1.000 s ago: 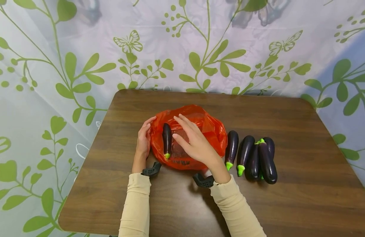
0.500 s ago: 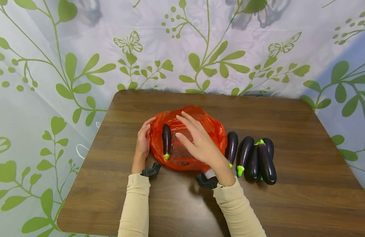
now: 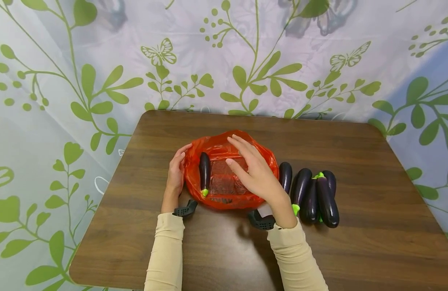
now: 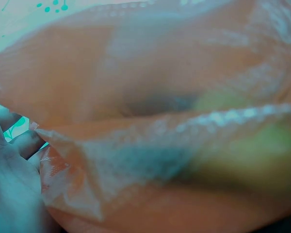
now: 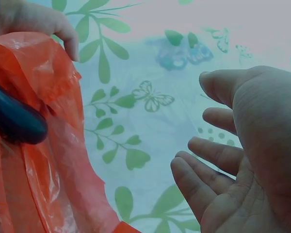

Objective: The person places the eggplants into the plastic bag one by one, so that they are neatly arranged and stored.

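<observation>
A red plastic bag (image 3: 198, 202) stands with its mouth spread on the table. Inside it, along the left side, lies one eggplant (image 3: 205, 171), green stem toward the person. My left hand (image 3: 175, 173) rests against the bag's left side, its fingers extended along the outside near the rim. In the left wrist view, that hand (image 4: 12, 170) touches the bag film (image 4: 68, 179), and the eggplant shows blurred. My right hand (image 3: 258, 173) is held over the bag's right part, fingers spread and holding nothing. The right wrist view shows this hand (image 5: 247, 160) apart from the bag.
Right of the bag, several eggplants lie on the brown wooden table (image 3: 373, 182). The nearest eggplant (image 3: 285, 177) is partly covered by the right forearm; another eggplant (image 3: 327, 201) lies across the group. A leaf-patterned cloth (image 3: 224, 60) hangs behind the table.
My right hand has drifted right over the bag, uncovering more of its inside and covering part of the nearest outside eggplant. The left hand and the eggplant in the bag stay put.
</observation>
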The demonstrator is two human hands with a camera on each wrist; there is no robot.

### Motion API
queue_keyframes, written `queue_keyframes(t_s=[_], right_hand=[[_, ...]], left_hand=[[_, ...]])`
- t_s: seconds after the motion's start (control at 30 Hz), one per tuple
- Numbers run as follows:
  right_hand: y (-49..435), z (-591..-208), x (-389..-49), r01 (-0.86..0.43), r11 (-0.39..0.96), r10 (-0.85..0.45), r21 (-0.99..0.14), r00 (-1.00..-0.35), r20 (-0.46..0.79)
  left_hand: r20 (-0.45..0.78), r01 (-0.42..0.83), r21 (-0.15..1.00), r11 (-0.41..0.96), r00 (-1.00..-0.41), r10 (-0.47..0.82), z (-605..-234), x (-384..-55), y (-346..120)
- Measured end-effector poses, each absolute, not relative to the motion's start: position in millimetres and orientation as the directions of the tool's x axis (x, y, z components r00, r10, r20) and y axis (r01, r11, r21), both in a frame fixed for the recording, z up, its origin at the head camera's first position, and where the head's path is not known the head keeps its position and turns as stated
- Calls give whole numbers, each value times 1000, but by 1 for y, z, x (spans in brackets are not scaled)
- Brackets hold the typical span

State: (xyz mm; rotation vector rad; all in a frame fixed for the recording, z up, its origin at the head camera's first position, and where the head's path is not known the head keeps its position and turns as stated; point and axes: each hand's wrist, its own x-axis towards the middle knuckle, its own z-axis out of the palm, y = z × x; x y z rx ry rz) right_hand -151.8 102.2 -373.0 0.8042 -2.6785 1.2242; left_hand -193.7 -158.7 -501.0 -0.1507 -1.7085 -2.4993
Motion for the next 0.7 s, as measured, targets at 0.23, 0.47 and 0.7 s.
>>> queue_keyframes(t_s=[0.23,0.47,0.7], right_hand=[[113,-373,-154,-470,547,-391,-692,-875,286],[122,-372,-156,-488,534,-373,-690,-869,326],[132,-369,-156,-467,548,-347,-694,-882,320]], left_hand=[[144,146,922,-359,-989,-31,-503,-194,-160],[152,151,923,-353,-988,-25,-504,-193,-160],[141,141,926,-350,-990,-26,-502,-193,-160]])
